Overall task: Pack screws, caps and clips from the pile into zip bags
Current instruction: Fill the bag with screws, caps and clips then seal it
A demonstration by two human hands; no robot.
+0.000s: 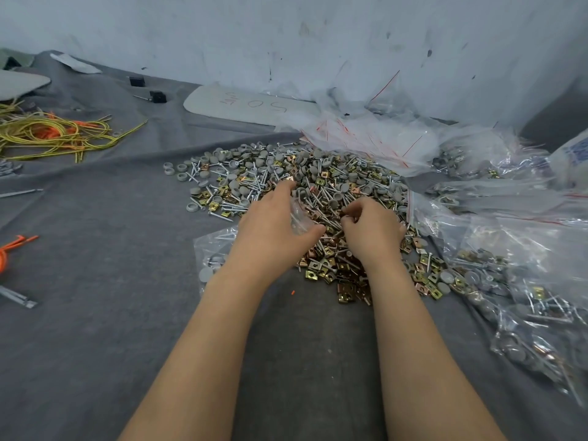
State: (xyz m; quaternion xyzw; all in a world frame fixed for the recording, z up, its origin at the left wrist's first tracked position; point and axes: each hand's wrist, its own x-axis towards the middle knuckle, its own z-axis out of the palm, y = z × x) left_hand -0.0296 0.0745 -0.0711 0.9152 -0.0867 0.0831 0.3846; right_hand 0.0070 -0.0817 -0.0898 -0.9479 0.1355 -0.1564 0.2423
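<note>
Pile [318,183]: I see steel screws [324,198], grey caps [237,186], brassy clips [345,296].
Left grip [273,218]: holds crinkly clear bag [299,218].
Right grip [370,229]: pinching pieces from it.

Pile [318,186] ctr on cloth [111,313], filled bags [525,297] right, cords [54,135] far left.

A wrinkled grey cloth [95,313] covers the bench. Yellow-green wires [57,135] tangle at the upper left, with an orange cord [12,249] at the left edge. Two small black blocks [158,96] sit beside a flat grey handwritten panel [248,105], below a scuffed whitish wall [286,33].
</note>
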